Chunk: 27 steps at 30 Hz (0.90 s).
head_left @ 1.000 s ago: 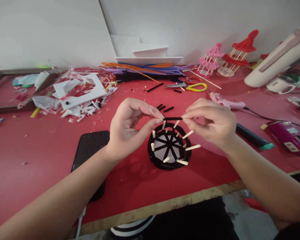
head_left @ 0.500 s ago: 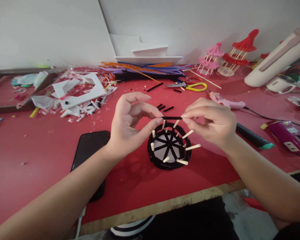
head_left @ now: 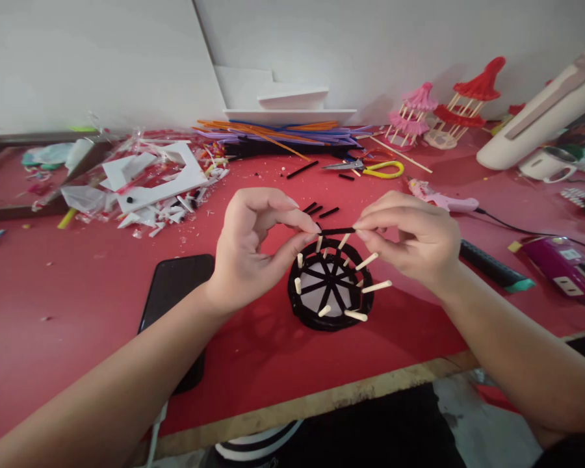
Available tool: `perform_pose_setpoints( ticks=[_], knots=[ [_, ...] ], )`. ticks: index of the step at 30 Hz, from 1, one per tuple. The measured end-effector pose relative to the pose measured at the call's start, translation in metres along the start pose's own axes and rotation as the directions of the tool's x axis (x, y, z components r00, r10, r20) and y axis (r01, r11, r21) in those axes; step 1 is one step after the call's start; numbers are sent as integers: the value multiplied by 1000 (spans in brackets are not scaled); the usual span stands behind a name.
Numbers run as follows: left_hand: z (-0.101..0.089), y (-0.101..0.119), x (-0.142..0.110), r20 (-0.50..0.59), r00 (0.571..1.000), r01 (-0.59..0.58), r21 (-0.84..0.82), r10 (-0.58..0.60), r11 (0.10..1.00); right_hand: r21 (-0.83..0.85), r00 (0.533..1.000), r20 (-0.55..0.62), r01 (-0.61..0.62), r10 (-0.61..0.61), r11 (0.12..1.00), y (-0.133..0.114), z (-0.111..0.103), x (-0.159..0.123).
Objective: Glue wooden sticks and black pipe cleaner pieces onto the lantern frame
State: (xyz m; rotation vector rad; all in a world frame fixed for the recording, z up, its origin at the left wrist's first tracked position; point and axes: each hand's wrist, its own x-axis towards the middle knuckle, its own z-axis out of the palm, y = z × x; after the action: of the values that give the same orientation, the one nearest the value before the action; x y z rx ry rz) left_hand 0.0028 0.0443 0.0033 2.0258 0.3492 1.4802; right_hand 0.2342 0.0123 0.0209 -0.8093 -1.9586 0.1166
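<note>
A short black pipe cleaner piece [head_left: 337, 231] is stretched level between my two hands. My left hand [head_left: 258, 247] pinches its left end between thumb and finger; my right hand [head_left: 412, 237] pinches the right end the same way. Just below stands a round black frame [head_left: 298, 311] with spokes crossing over a pale base and several wooden sticks [head_left: 376, 286] rising around its ring. The pipe cleaner is close to the tops of the two far sticks; whether it touches them I cannot tell. Several cut black pieces [head_left: 329, 212] lie on the table behind.
Yellow-handled scissors [head_left: 383, 169] and a pile of long pipe cleaners [head_left: 277, 136] lie at the back. A pink glue gun [head_left: 443, 197] with a cord is to the right, near a black tool [head_left: 492, 265]. A phone [head_left: 175, 292] lies left; foam scraps [head_left: 156, 175] are heaped behind it.
The left hand's upper fingers lifted and spread, then curled back down. Both hands keep their pinch on the pipe cleaner, which has barely shifted. The round frame stays in place.
</note>
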Motion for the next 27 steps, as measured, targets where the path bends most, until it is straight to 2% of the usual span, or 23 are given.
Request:
perform_pose_setpoints(
  ticks=[13,19,24,27],
  knots=[
    [3,3,0,-13,998,55,-11,-55,998,10,999,-14,-45,45,999,4,2,-5],
    [5,7,-2,-55,981,185,-8,-186,983,15,998,-8,-60,60,998,4,2,-4],
    [4,5,-1,-36,980,194,-69,-197,979,38,998,-11,-58,58,998,4,2,-5],
    [3,7,0,16,947,321,-108,-322,941,108,999,-22,-44,46,993,4,2,-4]
  ],
)
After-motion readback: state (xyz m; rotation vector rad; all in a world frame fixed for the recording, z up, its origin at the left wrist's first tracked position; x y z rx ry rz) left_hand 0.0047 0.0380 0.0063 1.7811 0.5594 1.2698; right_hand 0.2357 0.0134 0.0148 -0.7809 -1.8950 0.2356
